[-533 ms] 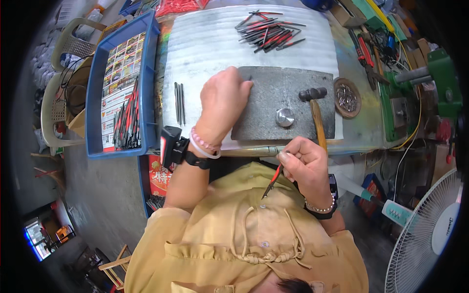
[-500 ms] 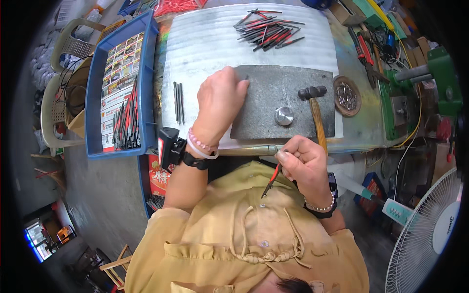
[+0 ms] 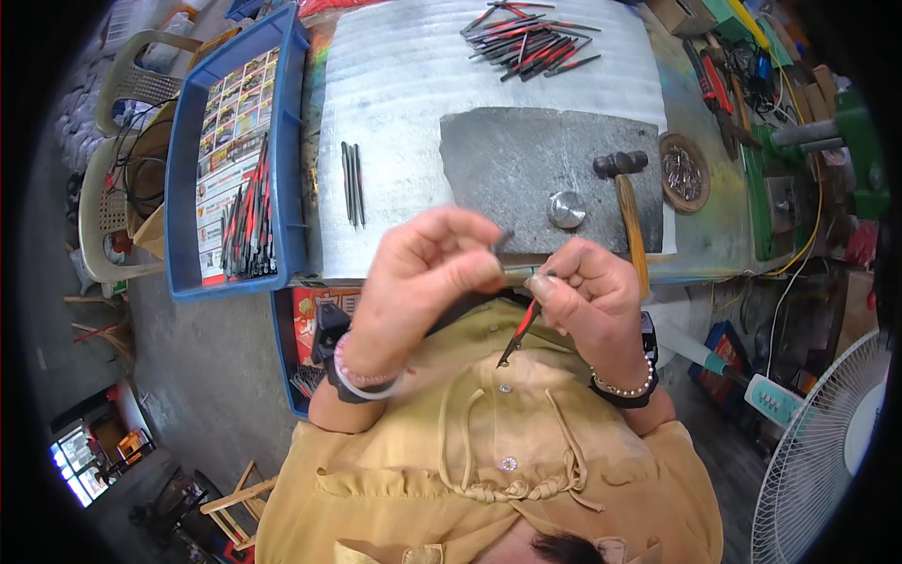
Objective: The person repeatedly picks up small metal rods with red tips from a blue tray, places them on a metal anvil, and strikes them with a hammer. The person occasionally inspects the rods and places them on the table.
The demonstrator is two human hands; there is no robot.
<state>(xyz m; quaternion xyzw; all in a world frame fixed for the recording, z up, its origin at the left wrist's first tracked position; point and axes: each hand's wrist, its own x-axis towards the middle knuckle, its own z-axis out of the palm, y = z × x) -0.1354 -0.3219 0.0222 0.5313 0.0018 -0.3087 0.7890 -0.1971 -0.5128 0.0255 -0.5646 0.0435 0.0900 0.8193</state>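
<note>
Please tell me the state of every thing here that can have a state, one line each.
Left hand: raised, pinching a small dark piece.
Right hand: raised, gripping a red-and-black tool, tip down.
Hammer: lying flat on the slab, untouched.
Blue tray: holds a bunch of tools.
Fan: cannot tell if running.

I see red-and-black tool (image 3: pixel 520 329) | grey slab (image 3: pixel 526 169) | blue tray (image 3: pixel 282 141) | mustard-yellow shirt (image 3: pixel 489 442) | wooden-handled hammer (image 3: pixel 628 216)

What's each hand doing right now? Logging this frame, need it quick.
Left hand: fingers pinched shut on a small dark metal piece.
Right hand: grip closed on a thin red-and-black tool, tip pointing down.
</note>
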